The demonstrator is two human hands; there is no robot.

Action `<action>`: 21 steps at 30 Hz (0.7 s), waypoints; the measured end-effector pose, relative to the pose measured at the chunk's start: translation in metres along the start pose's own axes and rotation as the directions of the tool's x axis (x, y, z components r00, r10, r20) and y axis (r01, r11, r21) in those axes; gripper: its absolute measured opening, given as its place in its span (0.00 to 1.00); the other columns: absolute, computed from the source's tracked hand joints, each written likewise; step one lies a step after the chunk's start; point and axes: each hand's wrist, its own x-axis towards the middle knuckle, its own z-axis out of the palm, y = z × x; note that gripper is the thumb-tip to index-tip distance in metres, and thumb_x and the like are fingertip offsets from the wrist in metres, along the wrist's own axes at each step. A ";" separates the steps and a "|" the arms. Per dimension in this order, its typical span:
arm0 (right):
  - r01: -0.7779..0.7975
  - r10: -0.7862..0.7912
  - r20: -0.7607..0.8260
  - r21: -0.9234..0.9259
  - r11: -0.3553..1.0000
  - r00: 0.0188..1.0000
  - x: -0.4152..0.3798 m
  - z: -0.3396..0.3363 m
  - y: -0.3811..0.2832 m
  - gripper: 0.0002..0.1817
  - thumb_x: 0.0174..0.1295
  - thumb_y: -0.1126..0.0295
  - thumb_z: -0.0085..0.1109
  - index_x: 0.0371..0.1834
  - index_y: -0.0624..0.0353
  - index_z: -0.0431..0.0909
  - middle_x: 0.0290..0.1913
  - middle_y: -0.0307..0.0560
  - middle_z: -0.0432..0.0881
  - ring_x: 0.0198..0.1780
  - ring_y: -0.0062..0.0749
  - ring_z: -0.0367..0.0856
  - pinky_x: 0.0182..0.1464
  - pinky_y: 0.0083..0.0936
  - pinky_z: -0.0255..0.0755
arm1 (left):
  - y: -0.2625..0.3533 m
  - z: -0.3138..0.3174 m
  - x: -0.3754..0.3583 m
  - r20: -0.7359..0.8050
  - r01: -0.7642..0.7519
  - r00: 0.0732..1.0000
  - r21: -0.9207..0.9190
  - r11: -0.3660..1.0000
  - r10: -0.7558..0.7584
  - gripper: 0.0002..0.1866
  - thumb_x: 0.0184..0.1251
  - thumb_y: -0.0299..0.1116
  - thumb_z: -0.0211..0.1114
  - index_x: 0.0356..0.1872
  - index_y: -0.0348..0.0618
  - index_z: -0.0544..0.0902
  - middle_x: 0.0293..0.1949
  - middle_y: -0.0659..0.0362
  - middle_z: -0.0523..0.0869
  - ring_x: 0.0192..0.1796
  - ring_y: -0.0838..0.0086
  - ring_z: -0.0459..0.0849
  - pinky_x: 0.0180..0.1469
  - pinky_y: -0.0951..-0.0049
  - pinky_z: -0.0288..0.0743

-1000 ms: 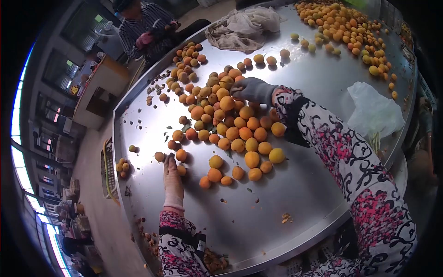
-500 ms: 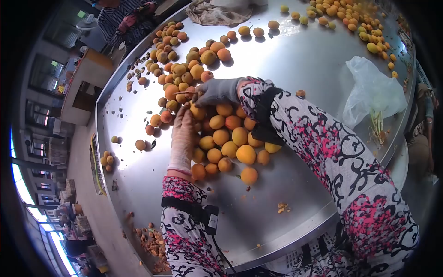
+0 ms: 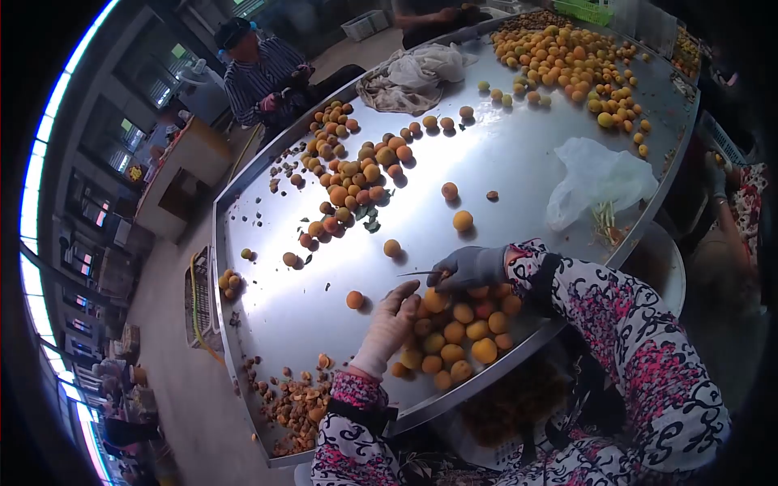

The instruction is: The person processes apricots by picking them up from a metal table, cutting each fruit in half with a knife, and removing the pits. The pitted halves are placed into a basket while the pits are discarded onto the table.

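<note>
On a shiny metal table, my left hand (image 3: 391, 322), in a pale glove, lies against the left side of a pile of orange-yellow fruits (image 3: 454, 332), its fingers slightly apart and pointing away from me. My right hand (image 3: 468, 268), in a grey glove, is closed round a small knife (image 3: 415, 273) at the far side of the pile. The thin blade points left, above my left fingertips. Three loose fruits lie beyond my hands, and a single fruit (image 3: 355, 300) is left of them.
More fruits lie in a long group (image 3: 348, 182) and at the far right (image 3: 567, 61). A plastic bag (image 3: 600, 182) and a cloth (image 3: 413, 79) rest on the metal table (image 3: 300, 287). Fruit scraps (image 3: 300, 402) are near the left corner. Co-workers sit around the table.
Both hands and the fruits between them have moved toward the table's near edge, away from the long group. A few fruits now lie apart behind them. The view has shifted too.
</note>
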 end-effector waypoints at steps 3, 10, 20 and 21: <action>0.100 -0.076 -0.160 0.148 0.984 0.984 -0.011 -0.021 0.010 0.17 0.61 0.59 0.54 0.51 0.52 0.75 0.47 0.44 0.79 0.48 0.27 0.77 0.53 0.23 0.68 | -0.009 -0.035 -0.009 -0.283 -0.211 0.934 0.049 0.976 0.216 0.21 0.64 0.39 0.55 0.56 0.42 0.73 0.50 0.52 0.77 0.49 0.70 0.76 0.50 0.73 0.71; -0.335 0.509 -0.546 0.390 0.857 0.665 -0.017 -0.079 0.063 0.18 0.59 0.55 0.53 0.47 0.53 0.75 0.29 0.43 0.78 0.22 0.25 0.76 0.23 0.21 0.74 | -0.056 -0.066 -0.003 -0.386 0.221 0.913 0.195 0.956 -0.133 0.26 0.65 0.48 0.55 0.56 0.40 0.71 0.47 0.53 0.77 0.51 0.70 0.73 0.54 0.73 0.65; -0.201 0.301 -0.517 0.242 0.949 0.801 0.010 -0.083 0.040 0.19 0.54 0.53 0.58 0.39 0.58 0.78 0.27 0.42 0.79 0.27 0.23 0.76 0.30 0.20 0.70 | -0.026 -0.073 0.041 -0.405 0.000 0.910 0.206 0.979 0.085 0.17 0.63 0.38 0.56 0.48 0.40 0.77 0.40 0.54 0.82 0.44 0.71 0.78 0.50 0.73 0.70; -0.233 0.365 -0.554 0.295 0.927 0.748 0.021 -0.094 0.043 0.21 0.51 0.53 0.60 0.39 0.58 0.78 0.30 0.45 0.80 0.31 0.27 0.78 0.35 0.22 0.71 | -0.032 -0.078 0.050 -0.414 0.045 0.908 0.249 0.967 0.064 0.17 0.62 0.38 0.56 0.49 0.41 0.77 0.45 0.53 0.80 0.48 0.69 0.77 0.53 0.72 0.69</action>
